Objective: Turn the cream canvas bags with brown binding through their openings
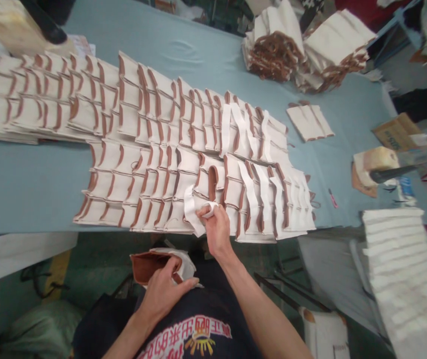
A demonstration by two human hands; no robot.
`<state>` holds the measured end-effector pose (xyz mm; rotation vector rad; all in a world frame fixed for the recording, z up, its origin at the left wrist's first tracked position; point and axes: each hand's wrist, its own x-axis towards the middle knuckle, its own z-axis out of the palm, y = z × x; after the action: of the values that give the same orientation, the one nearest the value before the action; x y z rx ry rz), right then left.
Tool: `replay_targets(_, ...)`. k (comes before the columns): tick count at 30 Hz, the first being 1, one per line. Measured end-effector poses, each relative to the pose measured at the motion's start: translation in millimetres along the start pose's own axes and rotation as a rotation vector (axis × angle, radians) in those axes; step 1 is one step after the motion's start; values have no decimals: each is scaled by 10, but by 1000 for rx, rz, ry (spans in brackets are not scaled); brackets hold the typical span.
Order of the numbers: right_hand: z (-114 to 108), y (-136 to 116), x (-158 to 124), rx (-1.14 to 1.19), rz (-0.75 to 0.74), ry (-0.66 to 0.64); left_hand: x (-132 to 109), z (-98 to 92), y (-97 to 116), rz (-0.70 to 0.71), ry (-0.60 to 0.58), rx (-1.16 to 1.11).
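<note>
My left hand [163, 289] is closed on a cream fabric pouch [188, 265] with a brown lining, held low in front of my body. Its opening faces up, with a fingertip hooked over the rim. Above the table's near edge, my right hand [218, 230] pinches a white strip [190, 203], part of which loops by the fingers. Around that hand stand rows of cream, brown-lined fabric pieces [161, 169] with divided pockets. More white strips [249, 192] lie across the pieces to the right.
Pale blue cloth covers the table [22, 184]. Stacked fabric bundles [273, 45] sit at the back right, near a single flat piece [310, 121]. A pink-handled tool [333, 198] lies on the right, before a tape roll [375, 162]. White folded material [400, 269] hangs at lower right.
</note>
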<state>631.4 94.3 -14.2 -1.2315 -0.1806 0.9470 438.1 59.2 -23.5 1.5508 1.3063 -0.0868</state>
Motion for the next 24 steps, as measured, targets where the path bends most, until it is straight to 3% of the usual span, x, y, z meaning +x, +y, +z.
replay_targets(6, -254, -298, -141, -2, -39, 47, -68, -14, -64, 23, 81, 29)
replay_targets(10, -360, -515, -330, -13, -35, 18, -19, -149, -102, 31, 222, 7)
replay_targets(12, -394, -626, -432, -21, -36, -13, -25, -228, -95, 77, 232, -17)
replay_targets(15, -460, -808, -584, -53, -33, -114, -101, -284, -33, 181, 148, -77)
replay_targets(19, -525, -1069, -773, -141, -28, -326, -271, -219, 139, 251, 72, -146)
replay_targets(21, -480, -1184, -877, -161, -9, -416, -341, -181, 262, 233, 34, -217)
replay_targets(24, -286, -1290, -1090, -141, 19, -523, -401, -195, 470, 164, -162, -460)
